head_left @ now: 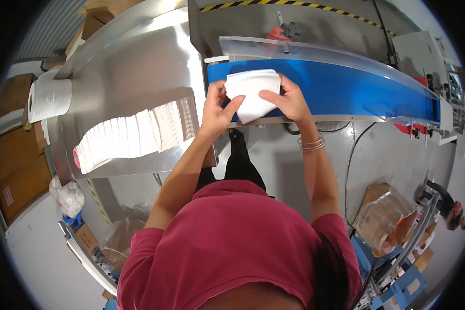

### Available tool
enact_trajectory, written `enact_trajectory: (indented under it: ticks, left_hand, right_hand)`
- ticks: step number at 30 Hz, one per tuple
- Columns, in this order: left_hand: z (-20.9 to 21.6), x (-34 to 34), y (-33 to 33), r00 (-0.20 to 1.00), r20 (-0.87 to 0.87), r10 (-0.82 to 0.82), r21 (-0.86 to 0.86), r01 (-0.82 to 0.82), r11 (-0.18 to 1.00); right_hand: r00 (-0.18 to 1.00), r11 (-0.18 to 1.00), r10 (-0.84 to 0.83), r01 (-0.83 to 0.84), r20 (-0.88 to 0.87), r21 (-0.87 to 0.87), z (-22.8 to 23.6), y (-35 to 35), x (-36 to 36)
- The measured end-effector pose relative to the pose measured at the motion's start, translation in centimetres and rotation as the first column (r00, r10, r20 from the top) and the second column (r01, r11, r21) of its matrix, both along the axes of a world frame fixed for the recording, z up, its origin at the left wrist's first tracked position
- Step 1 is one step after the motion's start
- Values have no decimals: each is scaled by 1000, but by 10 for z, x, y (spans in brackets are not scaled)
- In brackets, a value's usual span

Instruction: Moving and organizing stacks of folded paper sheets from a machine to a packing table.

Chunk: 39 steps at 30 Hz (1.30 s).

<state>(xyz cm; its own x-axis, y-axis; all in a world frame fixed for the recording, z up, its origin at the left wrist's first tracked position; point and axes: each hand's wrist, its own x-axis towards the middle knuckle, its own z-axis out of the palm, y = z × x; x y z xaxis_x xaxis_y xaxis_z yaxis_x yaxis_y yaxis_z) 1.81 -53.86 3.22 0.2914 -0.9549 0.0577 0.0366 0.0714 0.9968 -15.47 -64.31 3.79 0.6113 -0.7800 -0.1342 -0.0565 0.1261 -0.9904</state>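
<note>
Between my two hands is a small stack of folded white sheets (252, 89), tilted above the near end of a blue conveyor belt (346, 88). My left hand (218, 112) grips its left edge, thumb across the front. On the opposite edge, my right hand (290, 101) is closed with its thumb pressed on the front face. Whether the sheets are paper or cloth I cannot tell. To the left, a long curved row of similar white folded sheets (139, 129) stands on edge on a steel table (124, 62), with a red piece (77, 158) at its far left end.
A clear guard (320, 51) runs along the belt's far side. A white roll (50, 99) sits at the table's left edge. Cardboard boxes (20, 160) stand at the far left. Behind me on the right is a carton with clear plastic (385, 219); a black cable (352, 155) hangs below the belt.
</note>
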Motion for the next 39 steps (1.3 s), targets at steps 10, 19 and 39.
enact_trajectory:
  ticks: [10,19,39]
  left_hand:
    - [0,0,-24,943,-223,246,383,-147,912]
    - [-3,-7,-34,991,19,133,415,-129,901]
    - [30,-21,108,928,145,-344,458,245,854]
  right_hand:
    - [783,875,-440,263,-439,-407,-13,-1,34]
    - [685,793,-526,181,-504,-581,-3,-4,24]
    - [503,885,-422,48,-754,-463,-5,-34,-17]
